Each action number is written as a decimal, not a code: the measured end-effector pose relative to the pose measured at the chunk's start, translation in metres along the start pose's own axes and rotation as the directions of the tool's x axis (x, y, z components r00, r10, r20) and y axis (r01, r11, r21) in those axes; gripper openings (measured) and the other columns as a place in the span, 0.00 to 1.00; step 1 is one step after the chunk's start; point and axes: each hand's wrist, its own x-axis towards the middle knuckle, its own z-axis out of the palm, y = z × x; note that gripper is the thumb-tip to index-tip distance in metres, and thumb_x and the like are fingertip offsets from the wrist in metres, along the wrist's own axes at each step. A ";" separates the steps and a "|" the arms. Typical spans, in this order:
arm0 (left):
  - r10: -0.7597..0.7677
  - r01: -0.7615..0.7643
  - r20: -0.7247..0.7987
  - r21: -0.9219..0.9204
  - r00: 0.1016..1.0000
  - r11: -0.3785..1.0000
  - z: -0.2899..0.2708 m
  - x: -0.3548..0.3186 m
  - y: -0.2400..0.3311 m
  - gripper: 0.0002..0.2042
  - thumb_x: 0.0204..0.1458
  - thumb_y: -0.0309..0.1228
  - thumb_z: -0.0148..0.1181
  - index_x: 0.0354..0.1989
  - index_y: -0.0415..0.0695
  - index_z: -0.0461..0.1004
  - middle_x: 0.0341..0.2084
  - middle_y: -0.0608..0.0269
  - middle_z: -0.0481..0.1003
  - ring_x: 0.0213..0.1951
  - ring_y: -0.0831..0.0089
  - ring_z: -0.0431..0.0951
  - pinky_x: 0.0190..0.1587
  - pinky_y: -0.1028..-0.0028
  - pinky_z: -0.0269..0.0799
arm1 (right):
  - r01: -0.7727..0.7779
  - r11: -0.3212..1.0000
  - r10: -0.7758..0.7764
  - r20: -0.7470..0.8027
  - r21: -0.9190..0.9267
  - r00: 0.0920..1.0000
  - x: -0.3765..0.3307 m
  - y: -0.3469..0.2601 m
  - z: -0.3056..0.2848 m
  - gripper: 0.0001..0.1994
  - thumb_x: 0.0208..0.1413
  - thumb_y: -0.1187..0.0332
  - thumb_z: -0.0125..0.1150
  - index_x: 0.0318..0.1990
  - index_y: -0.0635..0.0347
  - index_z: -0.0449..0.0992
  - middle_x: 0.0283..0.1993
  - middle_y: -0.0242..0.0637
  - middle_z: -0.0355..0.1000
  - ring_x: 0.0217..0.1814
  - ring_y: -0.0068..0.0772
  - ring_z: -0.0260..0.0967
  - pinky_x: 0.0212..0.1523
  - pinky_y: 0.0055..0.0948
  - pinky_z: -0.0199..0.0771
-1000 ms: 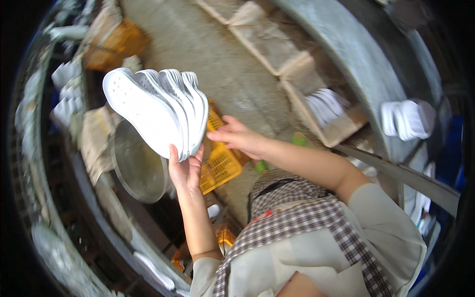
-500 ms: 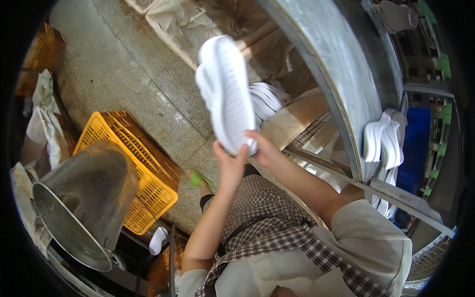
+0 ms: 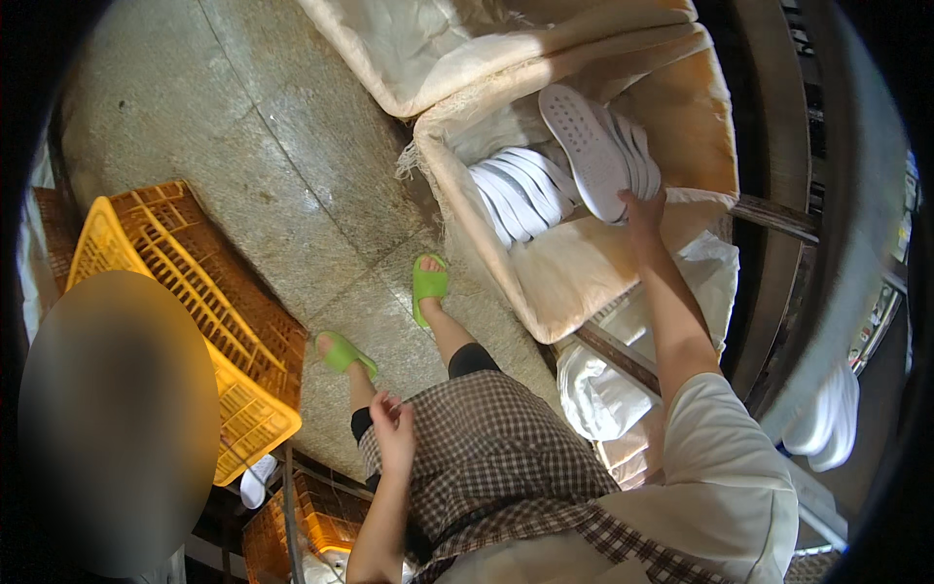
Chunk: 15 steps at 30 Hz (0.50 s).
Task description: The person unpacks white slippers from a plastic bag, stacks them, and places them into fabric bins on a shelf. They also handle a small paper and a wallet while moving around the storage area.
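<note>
My right hand (image 3: 642, 209) reaches into a cloth-lined bin (image 3: 559, 307) and is closed on the end of a white shoe sole (image 3: 587, 151). The sole's face, dotted with small holes, is turned up, and it leans against several more white soles along its right side. To the left in the same bin stands a row of white soles (image 3: 520, 195) packed edge to edge. Down by the checked apron (image 3: 486, 419), my left hand (image 3: 392, 423) holds nothing, its fingers loosely bent and apart.
Another cloth-lined bin (image 3: 389, 83) adjoins at the top. Yellow plastic crates (image 3: 258, 414) stand on the left, beside a large blurred shape (image 3: 117, 419). A metal bar (image 3: 618, 358) runs below the bin. White soles (image 3: 825, 419) hang by the curved grey edge at right.
The sole has gone from both hands in front of me into the bin at the right, in my right hand alone. My left hand has let go and dropped toward the apron. The view has shifted.
</note>
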 end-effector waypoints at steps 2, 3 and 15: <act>-0.011 0.013 -0.023 0.088 1.000 0.996 -0.001 0.013 -0.030 0.22 0.54 0.25 0.52 0.56 0.39 0.53 0.44 0.57 0.64 0.42 0.69 0.68 0.45 0.73 0.66 | 0.154 0.973 -0.150 0.034 -0.172 0.988 0.031 0.017 0.021 0.46 0.32 0.67 0.70 0.61 0.68 0.49 0.60 0.52 0.55 0.61 0.48 0.55 0.60 0.37 0.56; -0.040 0.040 -0.002 0.067 0.999 0.997 0.000 0.021 -0.042 0.22 0.54 0.24 0.51 0.56 0.39 0.53 0.43 0.57 0.64 0.42 0.70 0.68 0.45 0.73 0.65 | 0.215 0.942 -0.207 0.058 -0.259 0.977 0.045 0.025 0.032 0.47 0.32 0.66 0.70 0.61 0.68 0.49 0.60 0.53 0.54 0.61 0.49 0.55 0.60 0.37 0.56; -0.179 0.170 0.149 0.069 0.972 0.983 0.097 0.091 -0.091 0.16 0.56 0.23 0.50 0.51 0.41 0.58 0.37 0.61 0.67 0.39 0.73 0.69 0.43 0.74 0.67 | 0.511 0.516 -0.337 0.385 -0.688 0.859 0.159 0.113 0.112 0.51 0.38 0.54 0.68 0.65 0.62 0.41 0.64 0.54 0.49 0.63 0.55 0.52 0.61 0.43 0.56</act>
